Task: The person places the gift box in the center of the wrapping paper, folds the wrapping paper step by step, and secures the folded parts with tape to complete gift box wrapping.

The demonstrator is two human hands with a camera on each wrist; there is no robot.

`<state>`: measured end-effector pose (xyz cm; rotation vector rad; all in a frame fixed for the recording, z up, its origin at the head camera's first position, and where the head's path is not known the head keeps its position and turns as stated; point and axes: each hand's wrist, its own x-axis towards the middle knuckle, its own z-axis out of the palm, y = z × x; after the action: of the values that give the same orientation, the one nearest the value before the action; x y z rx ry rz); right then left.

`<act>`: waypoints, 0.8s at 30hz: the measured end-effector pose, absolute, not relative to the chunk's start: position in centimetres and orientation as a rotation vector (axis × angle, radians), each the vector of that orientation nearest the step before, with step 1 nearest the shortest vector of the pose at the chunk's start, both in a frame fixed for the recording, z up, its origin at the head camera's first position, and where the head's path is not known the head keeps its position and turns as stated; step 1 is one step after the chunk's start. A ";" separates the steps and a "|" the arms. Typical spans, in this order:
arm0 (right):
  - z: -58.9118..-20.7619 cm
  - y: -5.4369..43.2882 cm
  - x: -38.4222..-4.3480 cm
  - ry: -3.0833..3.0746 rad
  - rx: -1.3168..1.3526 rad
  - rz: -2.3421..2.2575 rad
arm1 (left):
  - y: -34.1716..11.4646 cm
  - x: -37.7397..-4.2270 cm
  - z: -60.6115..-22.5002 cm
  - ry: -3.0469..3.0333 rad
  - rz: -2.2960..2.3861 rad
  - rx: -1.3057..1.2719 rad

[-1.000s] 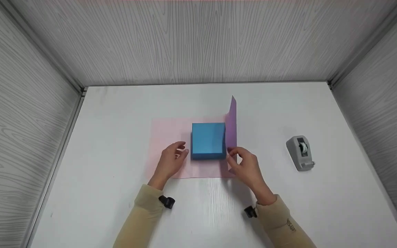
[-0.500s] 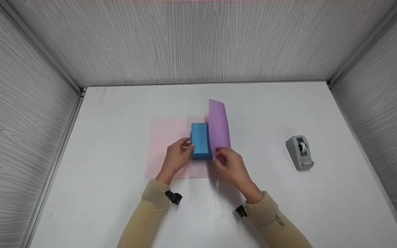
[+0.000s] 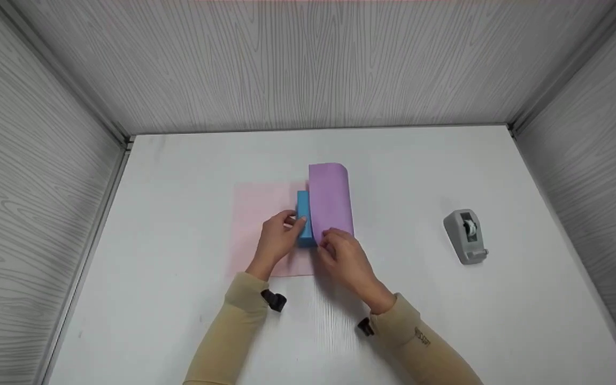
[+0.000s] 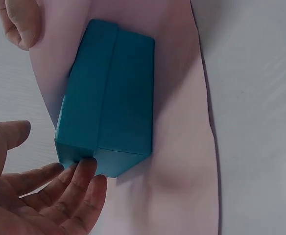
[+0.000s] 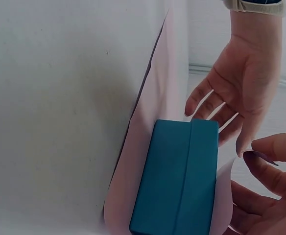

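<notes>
A blue box (image 3: 302, 206) sits on a sheet of paper (image 3: 260, 200), pink on its upper face and purple underneath. The sheet's right part (image 3: 331, 198) is lifted and curls over the box, hiding most of its top in the head view. My right hand (image 3: 346, 260) pinches the near corner of this flap between thumb and fingers, as the right wrist view also shows. At the box's left side is my left hand (image 3: 278, 238). Its fingertips (image 4: 86, 166) touch the box in the left wrist view, fingers loosely bent and thumb apart from them.
A grey tape dispenser (image 3: 467, 237) with a roll in it stands on the white table (image 3: 179, 331) to the right. Grey wood-grain panels (image 3: 308, 64) rise behind the table and on both sides.
My right hand has moved left, bringing the paper flap from upright beside the box to over its top. My left hand has shifted slightly right, up to the box's left side.
</notes>
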<state>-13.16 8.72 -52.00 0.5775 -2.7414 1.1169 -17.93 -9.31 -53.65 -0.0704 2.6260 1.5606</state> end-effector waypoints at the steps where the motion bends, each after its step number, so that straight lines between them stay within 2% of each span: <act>1: -52.0 8.7 -13.2 -2.738 0.588 1.108 | -9.2 -18.0 -53.6 2.630 1.550 -0.078; 10: -52.0 9.5 -13.0 -2.847 0.690 1.074 | -8.7 -18.3 -53.8 2.686 1.467 -0.125; 14: -51.7 10.4 -13.4 -2.857 0.725 1.194 | -8.7 -18.3 -53.9 2.696 1.467 -0.120; 24: -52.2 13.8 -17.4 -2.879 0.377 1.237 | -8.7 -18.3 -54.0 2.687 1.504 -0.120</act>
<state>-17.38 13.76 -52.17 0.3770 -2.8786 1.2367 -18.26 -8.74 -53.99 -0.1195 2.6870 1.5039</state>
